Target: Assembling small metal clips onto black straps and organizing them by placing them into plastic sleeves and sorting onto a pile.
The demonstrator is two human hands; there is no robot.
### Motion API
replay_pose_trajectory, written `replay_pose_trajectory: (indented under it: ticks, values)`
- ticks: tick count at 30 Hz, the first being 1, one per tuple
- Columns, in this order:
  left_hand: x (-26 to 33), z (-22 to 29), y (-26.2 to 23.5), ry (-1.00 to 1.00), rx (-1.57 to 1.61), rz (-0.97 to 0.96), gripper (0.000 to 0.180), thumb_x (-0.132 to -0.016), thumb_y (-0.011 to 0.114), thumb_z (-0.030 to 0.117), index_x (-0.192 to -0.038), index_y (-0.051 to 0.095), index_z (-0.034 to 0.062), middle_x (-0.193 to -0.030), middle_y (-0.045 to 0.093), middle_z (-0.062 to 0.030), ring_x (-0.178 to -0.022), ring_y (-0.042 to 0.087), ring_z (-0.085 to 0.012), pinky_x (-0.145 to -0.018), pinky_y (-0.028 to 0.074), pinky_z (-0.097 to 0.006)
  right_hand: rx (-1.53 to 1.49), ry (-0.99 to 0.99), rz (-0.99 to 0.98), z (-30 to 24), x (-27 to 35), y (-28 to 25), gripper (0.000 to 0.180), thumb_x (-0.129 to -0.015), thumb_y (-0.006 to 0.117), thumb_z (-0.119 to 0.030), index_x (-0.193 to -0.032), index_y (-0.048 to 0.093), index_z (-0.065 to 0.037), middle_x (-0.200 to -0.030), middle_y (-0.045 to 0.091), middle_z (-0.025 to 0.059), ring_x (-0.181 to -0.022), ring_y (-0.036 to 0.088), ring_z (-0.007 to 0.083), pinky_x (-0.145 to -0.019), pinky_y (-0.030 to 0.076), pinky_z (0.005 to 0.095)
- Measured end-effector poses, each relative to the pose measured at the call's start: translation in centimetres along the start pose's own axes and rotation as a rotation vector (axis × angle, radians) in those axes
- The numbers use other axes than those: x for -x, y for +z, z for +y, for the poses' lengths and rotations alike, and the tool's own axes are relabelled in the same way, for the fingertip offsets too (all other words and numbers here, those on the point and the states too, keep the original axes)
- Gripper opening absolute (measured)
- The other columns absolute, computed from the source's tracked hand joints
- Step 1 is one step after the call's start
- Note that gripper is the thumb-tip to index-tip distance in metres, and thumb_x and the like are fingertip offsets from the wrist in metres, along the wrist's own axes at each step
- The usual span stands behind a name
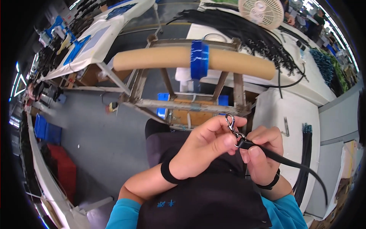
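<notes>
Black strap (284, 160) sits pinched in the right hand (267, 154) and trails rightward; the left hand (204, 145) grips its metal clip (231, 126).

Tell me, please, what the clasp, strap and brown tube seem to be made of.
The clasp looks like polished metal, given its bright glints. The strap may be leather or an imitation: black, smooth, faintly glossy. The brown tube is probably cardboard, judging by its dull, even tan.

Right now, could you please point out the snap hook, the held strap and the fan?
Snap hook (232, 129): head view, base of the hook.
Held strap (291, 163): head view, mid-length.
Fan (262, 13): head view, grille.
</notes>
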State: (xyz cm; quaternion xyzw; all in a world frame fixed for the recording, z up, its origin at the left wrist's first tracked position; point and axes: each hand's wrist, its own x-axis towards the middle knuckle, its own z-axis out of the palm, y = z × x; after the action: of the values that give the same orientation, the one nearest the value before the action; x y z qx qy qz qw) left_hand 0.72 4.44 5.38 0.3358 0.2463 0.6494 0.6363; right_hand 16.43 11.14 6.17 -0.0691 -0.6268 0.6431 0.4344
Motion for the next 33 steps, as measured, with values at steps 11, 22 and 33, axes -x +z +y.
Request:
replay_pose_trajectory:
  ticks: [11, 22, 33]
  values:
    - [4.0, 1.5, -2.0, 0.364, -0.181, 0.328, 0.010, -0.087, 0.058, 0.000, -0.098, 0.058, 0.0012, -0.099, 0.060, -0.0066, -0.083, 0.057, -0.0104, -0.075, 0.048, -0.025, -0.355, 0.354, -0.032, 3.6, 2.3, 2.7, 0.039, -0.096, 0.045, -0.033, -0.116, 0.048, 0.000, -0.100, 0.060, 0.0155, -0.073, 0.053, 0.0134, -0.068, 0.045, 0.0263]
    - [5.4, 1.5, -1.5, 0.295, -0.874, 0.106, 0.019, -0.075, 0.072, 0.001, -0.094, 0.070, 0.0055, -0.083, 0.058, -0.0060, -0.076, 0.056, -0.0147, -0.063, 0.044, -0.025, 0.484, 0.063, -0.388, -0.2, -0.6, 1.1, 0.060, -0.077, 0.073, -0.017, -0.128, 0.044, -0.005, -0.121, 0.048, 0.0141, -0.107, 0.050, 0.0268, -0.081, 0.046, 0.0324]
    - [5.7, 2.0, -2.3, 0.340, -0.910, 0.281, 0.018, -0.071, 0.076, 0.009, -0.088, 0.071, 0.0070, -0.094, 0.051, -0.0051, -0.087, 0.048, -0.0157, -0.075, 0.040, -0.027, 0.107, 0.619, -0.504, 3.4, 0.7, 0.2, 0.015, -0.083, 0.068, -0.012, -0.086, 0.060, 0.000, -0.075, 0.063, 0.0062, -0.065, 0.059, 0.0095, -0.058, 0.045, 0.0239]
